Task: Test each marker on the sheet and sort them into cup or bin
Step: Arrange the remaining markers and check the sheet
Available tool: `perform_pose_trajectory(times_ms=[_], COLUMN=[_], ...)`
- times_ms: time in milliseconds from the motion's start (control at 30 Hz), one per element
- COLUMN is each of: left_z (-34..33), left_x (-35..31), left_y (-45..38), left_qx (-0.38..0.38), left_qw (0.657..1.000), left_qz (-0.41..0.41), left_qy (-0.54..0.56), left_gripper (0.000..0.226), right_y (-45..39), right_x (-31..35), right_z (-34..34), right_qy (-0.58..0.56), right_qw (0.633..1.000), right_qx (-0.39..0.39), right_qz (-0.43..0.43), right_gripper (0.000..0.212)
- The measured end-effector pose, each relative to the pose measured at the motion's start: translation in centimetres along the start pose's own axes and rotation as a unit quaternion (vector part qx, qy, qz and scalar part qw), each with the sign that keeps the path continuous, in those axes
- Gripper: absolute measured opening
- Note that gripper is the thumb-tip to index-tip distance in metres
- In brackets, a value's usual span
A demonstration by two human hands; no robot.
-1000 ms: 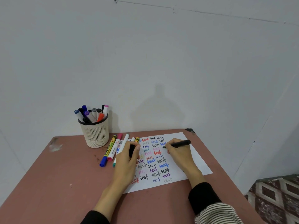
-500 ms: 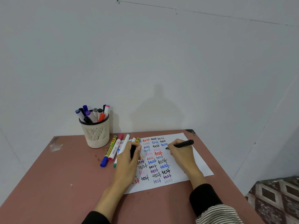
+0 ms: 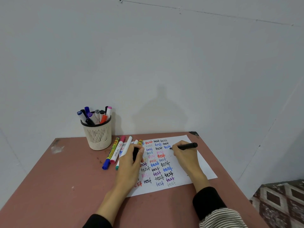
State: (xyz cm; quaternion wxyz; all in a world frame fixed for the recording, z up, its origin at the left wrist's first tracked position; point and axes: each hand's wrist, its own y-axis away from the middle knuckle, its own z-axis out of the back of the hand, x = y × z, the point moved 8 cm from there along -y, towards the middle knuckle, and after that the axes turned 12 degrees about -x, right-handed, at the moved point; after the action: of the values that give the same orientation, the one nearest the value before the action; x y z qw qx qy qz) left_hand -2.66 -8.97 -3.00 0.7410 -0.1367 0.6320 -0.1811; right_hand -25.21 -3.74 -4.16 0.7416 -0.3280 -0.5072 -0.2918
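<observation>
Reddish-brown worktop (image 3: 65,186) carries a white paper sheet (image 3: 204,168) covered in coloured "test" words. Nearest, the left hand (image 3: 130,163) rests on it, fingers curled round what looks like a black cap (image 3: 135,154). The right hand (image 3: 184,155) pinches a black marker (image 3: 185,146), tip on the sheet. Beyond, loose markers (image 3: 115,151) lie beside a cream mesh cup (image 3: 98,135) holding more.

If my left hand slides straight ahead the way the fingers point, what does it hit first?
Probably the yellow-capped marker lying just beyond the fingertips of the left hand, beside a white marker. That hand already grips a black cap, and how far apart they are is hard to judge.
</observation>
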Motion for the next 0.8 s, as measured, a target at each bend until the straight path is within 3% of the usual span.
perform_pose_trajectory(times_ms=[400,500,667,733,800], left_z=[0.0,0.2,1.5,1.8,1.9], left_x=[0.1,-0.1,-1.8,-1.9,-1.2], left_y=[-0.1,-0.1,-0.5,-0.5,-0.5], left_qx=[-0.003,0.000,-0.020,-0.014,-0.003], left_qw=[1.000,1.000,1.000,1.000,1.000], left_qz=[0.007,0.007,-0.017,-0.009,0.015], left_qy=[0.001,0.001,0.006,-0.008,-0.012], left_gripper=[0.011,0.010,0.013,0.024,0.046], right_y=[0.2,0.5,1.7,2.2,2.9], right_x=[0.1,0.8,2.7,3.2,3.1], right_z=[0.3,0.6,0.7,0.2,-1.1], right_qy=[0.006,0.006,-0.051,-0.091,-0.173], right_qw=[1.000,1.000,0.996,0.994,0.984], right_qx=[-0.009,-0.023,-0.028,-0.012,0.038], right_qz=[-0.010,0.010,0.061,0.055,-0.004], right_gripper=[0.015,0.004,0.006,0.007,0.015])
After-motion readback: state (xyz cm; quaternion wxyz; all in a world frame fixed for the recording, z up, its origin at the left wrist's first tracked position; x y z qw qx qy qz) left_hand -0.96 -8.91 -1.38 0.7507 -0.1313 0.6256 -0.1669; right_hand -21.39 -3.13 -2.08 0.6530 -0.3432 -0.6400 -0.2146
